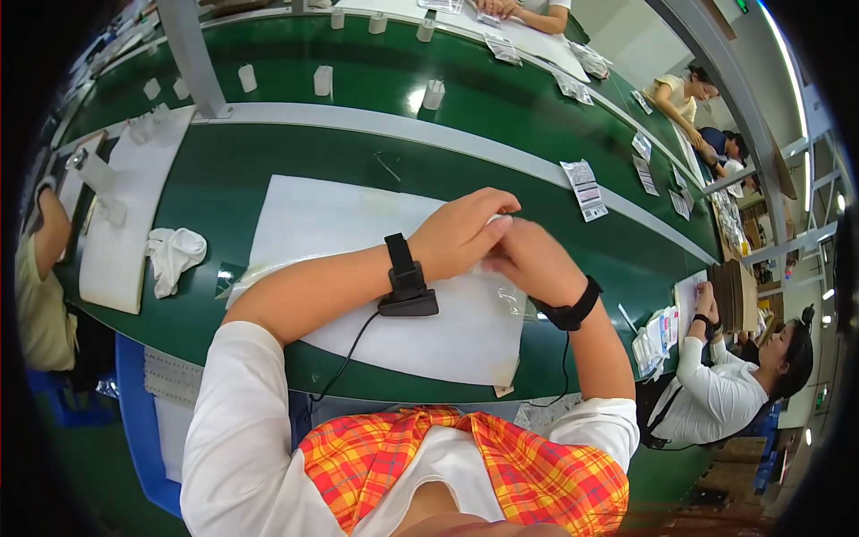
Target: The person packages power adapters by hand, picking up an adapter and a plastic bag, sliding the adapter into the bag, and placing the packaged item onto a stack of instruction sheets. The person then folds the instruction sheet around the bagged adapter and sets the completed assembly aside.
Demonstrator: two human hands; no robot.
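Head view: both hands are seen brought together over a white sheet [340, 224] laid on the green counter [268, 161]. The left hand [461, 234] is curled, its fingers [497, 208] bent inward and closed around a small pale item [493, 220], of which only a sliver is seen at the fingertips. The right hand [535, 262] is pressed against the left from the other side, its fingers folded toward the same spot; whether they also grip the item cannot be told. The item's shape, long axis and pointing direction cannot be made out, since nearly all of it is hidden between the two hands. It is held just above the sheet, near the sheet's far right part.

Just below the hands, a piece of clear film [506, 297] is seen lying on the sheet, close to the right wrist. A black band with a small box [407, 286] is worn on the left wrist, and a black wristband [573, 309] on the right; a thin cable is led from each toward the body.

To the left of the sheet, a crumpled white cloth [173, 255] is lying on the counter. A printed paper slip [583, 188] is lying beyond the hands, by the grey strip [358, 121] that runs along the counter. Small white blocks [323, 80] are stood on the far belt. Other people are seated at the left and right edges.
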